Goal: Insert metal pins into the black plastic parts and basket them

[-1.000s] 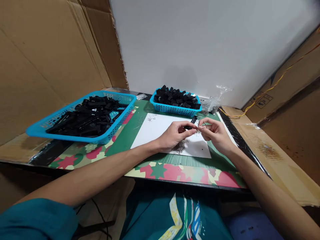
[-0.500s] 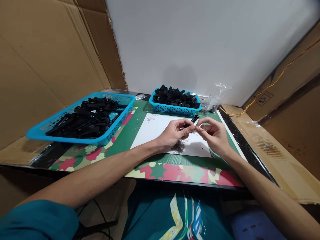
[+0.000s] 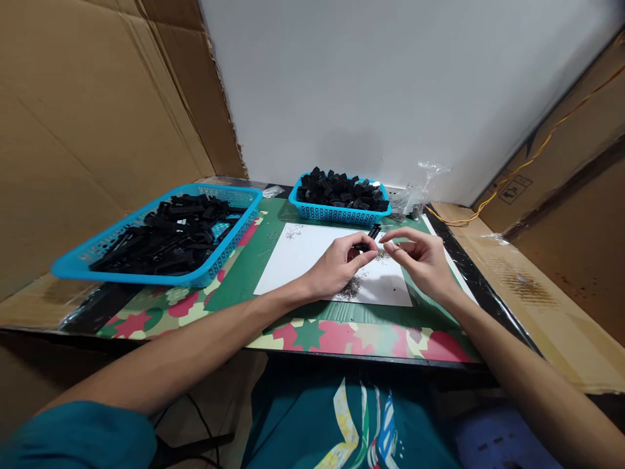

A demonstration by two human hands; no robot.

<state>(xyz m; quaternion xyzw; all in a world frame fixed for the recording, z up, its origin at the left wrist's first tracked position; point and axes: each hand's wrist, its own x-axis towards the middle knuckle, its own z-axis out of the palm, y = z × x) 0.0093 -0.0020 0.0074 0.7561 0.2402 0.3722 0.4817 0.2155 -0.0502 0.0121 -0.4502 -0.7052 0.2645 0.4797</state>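
My left hand (image 3: pixel 334 264) is closed around a narrow black plastic piece (image 3: pixel 374 232), its forked-looking end sticking out past the fingers. To its right, my right hand (image 3: pixel 424 259) hovers with thumb and forefinger apart, and no object shows between them. Both hands are over a white sheet (image 3: pixel 280 264). A dark heap of tiny thin bits (image 3: pixel 348 288) lies on the sheet below my left hand. Another small pile (image 3: pixel 383 253) sits between the hands, partly covered by my right fingers. A sparser scatter (image 3: pixel 293 231) is at the sheet's far left corner.
A large blue basket (image 3: pixel 209 276) of long black plastic pieces stands at the left. At the back is a smaller blue basket (image 3: pixel 336 213) heaped with black blocky parts. Clear plastic bags (image 3: pixel 410 200) lie beside it. Cardboard walls flank the table; a yellow cord (image 3: pixel 502 185) hangs at the right.
The thumb and forefinger of my right hand have parted and drawn slightly away from my left fingertips. My left hand keeps the black piece, which has shifted slightly left.
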